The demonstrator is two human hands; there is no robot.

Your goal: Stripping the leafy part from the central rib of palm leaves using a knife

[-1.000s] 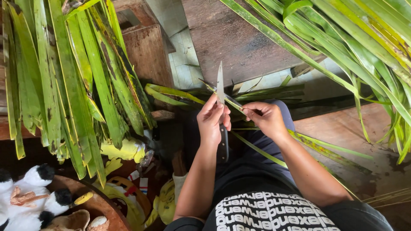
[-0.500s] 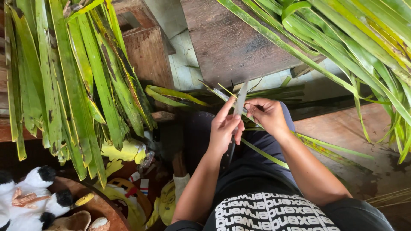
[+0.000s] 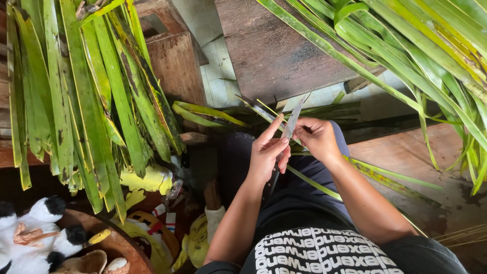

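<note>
My left hand (image 3: pixel 268 153) grips a long knife (image 3: pixel 293 119) by its dark handle, the grey blade pointing up and to the right. My right hand (image 3: pixel 318 138) pinches a narrow green palm leaf strip (image 3: pixel 315 183) that runs across my lap, from the upper left down to the right. The blade lies against the strip right between the two hands. My lap is covered by dark cloth.
A thick bundle of cut green leaves (image 3: pixel 86 91) hangs over a wooden box (image 3: pixel 175 63) at the left. Fresh palm fronds (image 3: pixel 421 45) spread over the dark wooden board (image 3: pixel 276 45) at the upper right. Black-and-white plush toys (image 3: pixel 35 228) and yellow items lie at the lower left.
The knife blade has tilted from pointing straight up to leaning right, and my left hand has shifted right toward my right hand. The right hand has stayed on the strip.
</note>
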